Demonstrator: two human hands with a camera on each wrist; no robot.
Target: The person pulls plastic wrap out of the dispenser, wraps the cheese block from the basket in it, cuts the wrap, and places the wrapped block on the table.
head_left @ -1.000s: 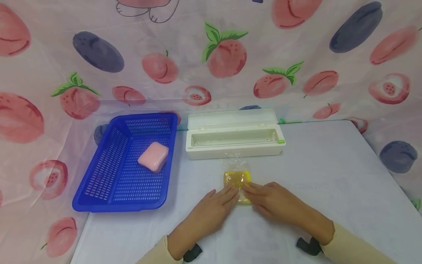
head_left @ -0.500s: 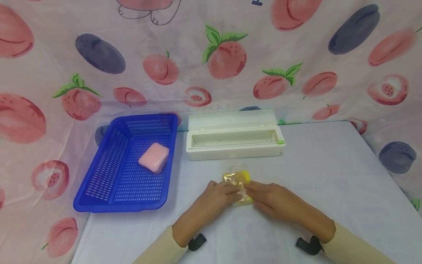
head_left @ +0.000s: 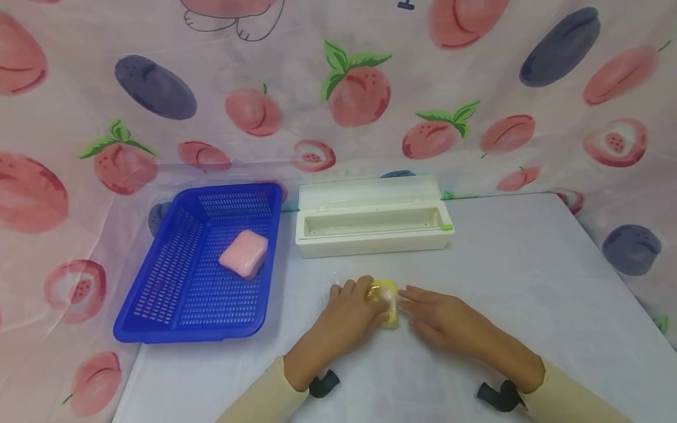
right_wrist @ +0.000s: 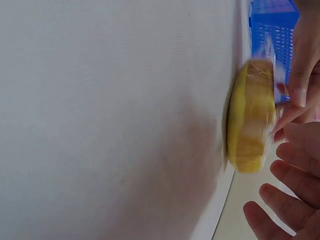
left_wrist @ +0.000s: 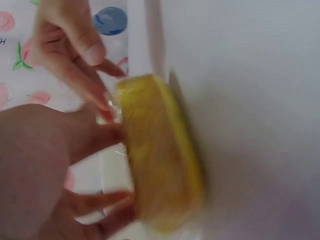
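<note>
Blue basket [head_left: 190, 337] with a pink block [head_left: 243, 254]: left of all fingers. Left hand [head_left: 345, 314]: fingers pinch the film-wrapped yellow bar [left_wrist: 160, 155], located between both hands' fingers. White box [head_left: 375, 244], lid raised: beyond the fingers. Right hand [head_left: 449, 320]: fingers spread beside the bar; contact unclear.

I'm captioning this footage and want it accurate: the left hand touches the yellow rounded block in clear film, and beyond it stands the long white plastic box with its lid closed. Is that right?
Not quite: the head view shows the long white plastic box with its lid open, raised at the back. The left hand does touch the yellow rounded block, with the box beyond.
</note>
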